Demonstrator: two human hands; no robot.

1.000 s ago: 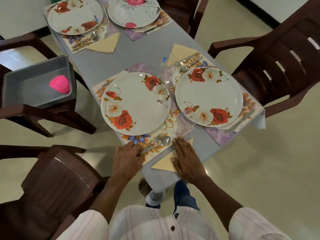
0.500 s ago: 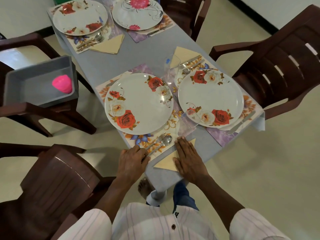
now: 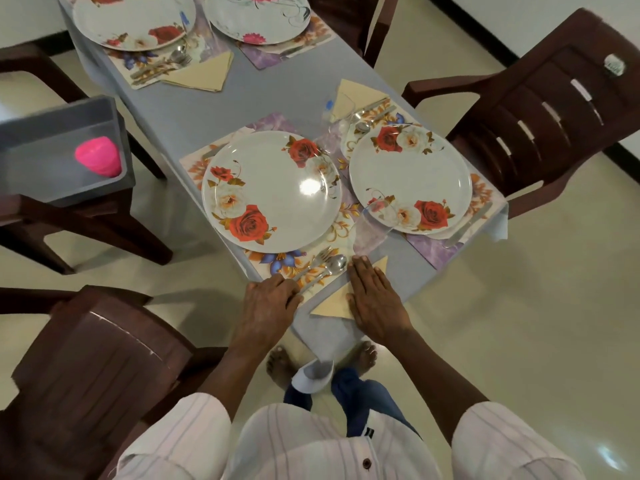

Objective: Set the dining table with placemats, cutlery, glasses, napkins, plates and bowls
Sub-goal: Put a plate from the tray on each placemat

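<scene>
A rose-patterned plate [image 3: 273, 192] sits on a floral placemat [image 3: 277, 263] at the table's near corner. A fork and spoon [image 3: 323, 266] lie on the mat's near edge. My left hand [image 3: 268, 299] rests curled on their handle ends. My right hand [image 3: 375, 296] lies flat, fingers together, on a folded beige napkin [image 3: 332, 306] beside the mat. A clear glass [image 3: 375, 216] stands between this plate and a second rose plate [image 3: 410, 178] on its own mat. Two more set places lie at the far end.
Brown plastic chairs stand at the near left [image 3: 97, 368], the right [image 3: 540, 112] and the far end. On the left chair rests a grey tub [image 3: 117, 133] holding a pink bowl [image 3: 98, 160]. A grey cloth [image 3: 214, 116] covers the table. My bare feet show below its corner.
Both hands stay where they were on the cutlery and napkin. The view has moved closer to the table and shifted slightly.
</scene>
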